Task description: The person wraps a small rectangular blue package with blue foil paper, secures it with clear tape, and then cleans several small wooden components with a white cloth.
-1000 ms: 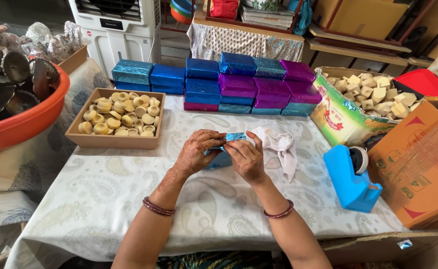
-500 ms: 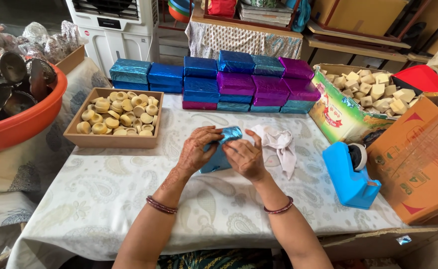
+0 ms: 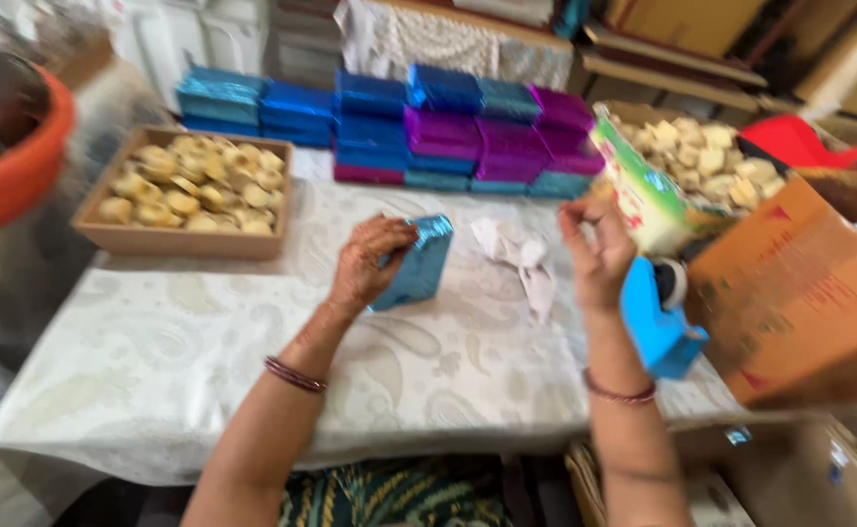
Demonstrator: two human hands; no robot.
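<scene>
Head view: wrapping step on one packet, glittery blue, nearly finished by the look of it.

Left hand (image 3: pixel 370 265) clamped on the blue wrapped box (image 3: pixel 416 262), tilted on edge above the white tablecloth (image 3: pixel 155 351). Right hand (image 3: pixel 596 249) lifted apart from it, fingers loosely curled on nothing visible (blurred, so small scraps cannot be ruled out), near the blue tape dispenser (image 3: pixel 655 320). Likely calls next for tape, then a place on the stack of wrapped boxes (image 3: pixel 448 127).
</scene>
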